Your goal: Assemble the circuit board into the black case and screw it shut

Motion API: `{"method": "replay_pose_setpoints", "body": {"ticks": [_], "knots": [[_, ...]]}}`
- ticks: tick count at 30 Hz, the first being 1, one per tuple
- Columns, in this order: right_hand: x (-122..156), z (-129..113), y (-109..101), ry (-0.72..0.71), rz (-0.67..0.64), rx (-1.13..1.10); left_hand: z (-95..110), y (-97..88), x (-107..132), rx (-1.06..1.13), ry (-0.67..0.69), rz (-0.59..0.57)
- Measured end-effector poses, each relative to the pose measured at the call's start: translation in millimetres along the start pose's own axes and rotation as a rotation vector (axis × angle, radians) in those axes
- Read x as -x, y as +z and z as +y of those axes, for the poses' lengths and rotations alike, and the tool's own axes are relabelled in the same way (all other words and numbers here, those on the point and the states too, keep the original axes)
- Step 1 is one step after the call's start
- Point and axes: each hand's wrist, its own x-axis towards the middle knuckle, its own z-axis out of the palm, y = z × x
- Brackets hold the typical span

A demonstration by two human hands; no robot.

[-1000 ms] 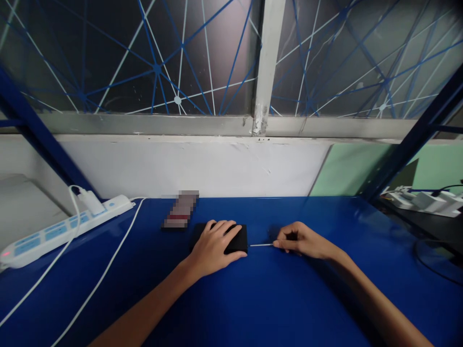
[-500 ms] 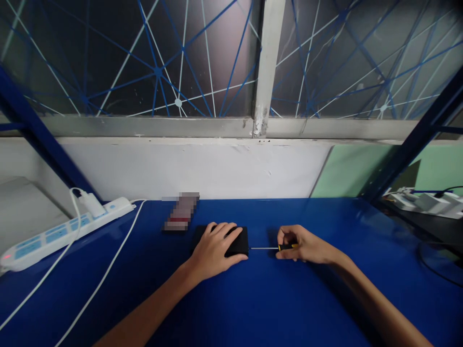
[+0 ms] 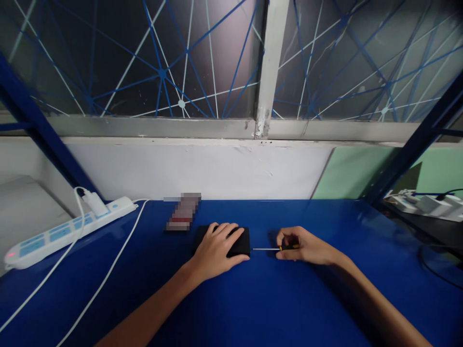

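A flat black box (image 3: pixel 240 243) lies on the blue table, and my left hand (image 3: pixel 217 248) grips it from above. The fingers spread over its top while the thumb runs along its near side. In my right hand (image 3: pixel 298 245) is a screwdriver (image 3: pixel 265 249) with a black and yellow handle, pinched between thumb and fingers. Its thin metal shaft lies level and points left, with the tip at the right end of the box. Whether the tip sits in a screw is too small to tell. My palm partly covers the handle.
A pixelated flat object (image 3: pixel 183 212) lies behind the box to the left. At the left is a white power strip (image 3: pixel 68 231) with a plug and white cables. More white adapters (image 3: pixel 430 205) and a black cable lie at the right. A wall (image 3: pixel 202 168) bounds the table behind.
The whole view has shifted slightly. The fingers of my right hand have moved a little around the screwdriver handle, which looks turned. My left hand stays on the box.
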Motion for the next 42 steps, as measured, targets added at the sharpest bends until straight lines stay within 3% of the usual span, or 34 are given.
{"method": "replay_pose_setpoints", "body": {"ticks": [6,17,22,27,35,42], "knots": [[1.4,-0.1,-4.2,0.023,-0.08,-0.008,0.0,-0.2,-0.3,-0.002,-0.005,-0.01],[1.0,-1.7,-5.3,-0.044,0.039,0.186,0.9,-1.5,-0.6,-0.007,-0.007,-0.035],[4.2,6.6,-24.5,0.02,0.255,0.239,0.7,-1.5,0.5,0.0,-0.006,-0.026],[9.7,17.8,-45.3,0.105,0.446,0.46,0.3,-0.6,1.2,0.007,-0.007,-0.045],[9.5,20.8,-47.2,0.163,0.414,0.623,-15.9,-17.5,0.1,-0.042,-0.046,-0.103],[6.1,20.8,-43.9,0.117,0.384,0.69,-32.1,-40.5,-1.7,0.025,-0.153,-0.264]]}}
